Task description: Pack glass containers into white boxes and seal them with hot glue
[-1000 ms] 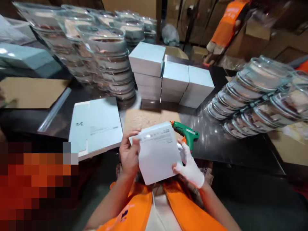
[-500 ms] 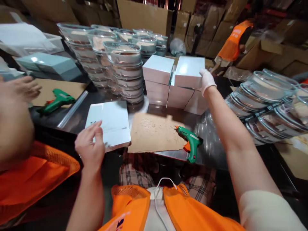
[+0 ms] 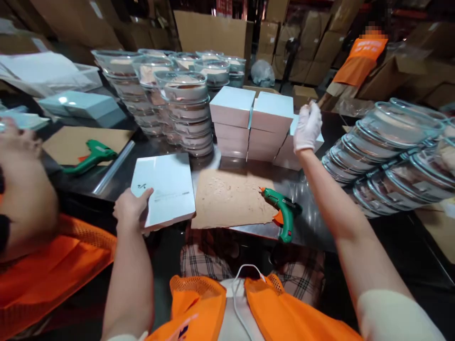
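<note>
One head-worn camera looks forward and down, close over the worktable.

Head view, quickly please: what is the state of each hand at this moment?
Left hand: closed on the near edge of the flat box stack.
Right hand, gloved: raised above the white box pile, loosely curled, holding nothing visible.

We are at a packing station in a warehouse. Brown cartons are piled high behind our dark worktable, which is crowded with stacked white boxes, lidded clear containers and glue guns.
</note>
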Demonstrator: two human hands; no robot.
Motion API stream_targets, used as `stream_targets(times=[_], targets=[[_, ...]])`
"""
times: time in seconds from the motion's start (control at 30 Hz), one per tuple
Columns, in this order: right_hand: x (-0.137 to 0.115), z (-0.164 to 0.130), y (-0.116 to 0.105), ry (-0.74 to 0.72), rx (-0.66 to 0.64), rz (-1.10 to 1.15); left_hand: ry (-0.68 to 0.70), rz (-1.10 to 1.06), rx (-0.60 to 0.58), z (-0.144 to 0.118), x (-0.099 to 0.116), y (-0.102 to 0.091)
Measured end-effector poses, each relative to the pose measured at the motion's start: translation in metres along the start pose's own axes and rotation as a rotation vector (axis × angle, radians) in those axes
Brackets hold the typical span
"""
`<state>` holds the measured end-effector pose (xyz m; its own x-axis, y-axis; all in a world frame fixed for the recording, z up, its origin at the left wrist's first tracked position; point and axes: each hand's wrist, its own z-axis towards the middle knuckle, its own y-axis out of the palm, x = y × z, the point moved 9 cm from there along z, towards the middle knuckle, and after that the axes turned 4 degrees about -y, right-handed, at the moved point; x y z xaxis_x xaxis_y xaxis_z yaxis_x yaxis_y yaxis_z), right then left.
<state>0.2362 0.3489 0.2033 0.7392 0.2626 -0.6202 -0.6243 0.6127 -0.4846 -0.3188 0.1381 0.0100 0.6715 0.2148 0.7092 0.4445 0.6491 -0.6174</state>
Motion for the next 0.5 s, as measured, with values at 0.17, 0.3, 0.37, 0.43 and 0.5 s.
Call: stream_targets(times=[0.17, 0.3, 0.37, 0.43, 0.5], targets=[[-0.019, -0.181, -0.063, -0.591, -0.087, 0.013, -0.206, 0.084, 0.33, -0.045, 0.03, -0.068], [-0.03, -0.274, -0.091, -0.654, -0.176, 0.055, 0.177, -0.096, 0.35, -0.109, 0.131, -0.09], [-0.042, -0.281, -0.103, -0.604, -0.134, 0.111, 0.307, -0.146, -0.028, -0.139, 0.171, -0.05], [-0.047, -0.274, -0.11, -0.504, -0.112, 0.157, 0.425, -0.198, -0.31, -0.177, 0.194, -0.012], [-0.043, -0.265, -0.109, -0.382, -0.172, 0.205, 0.496, -0.242, -0.436, -0.205, 0.198, 0.009]])
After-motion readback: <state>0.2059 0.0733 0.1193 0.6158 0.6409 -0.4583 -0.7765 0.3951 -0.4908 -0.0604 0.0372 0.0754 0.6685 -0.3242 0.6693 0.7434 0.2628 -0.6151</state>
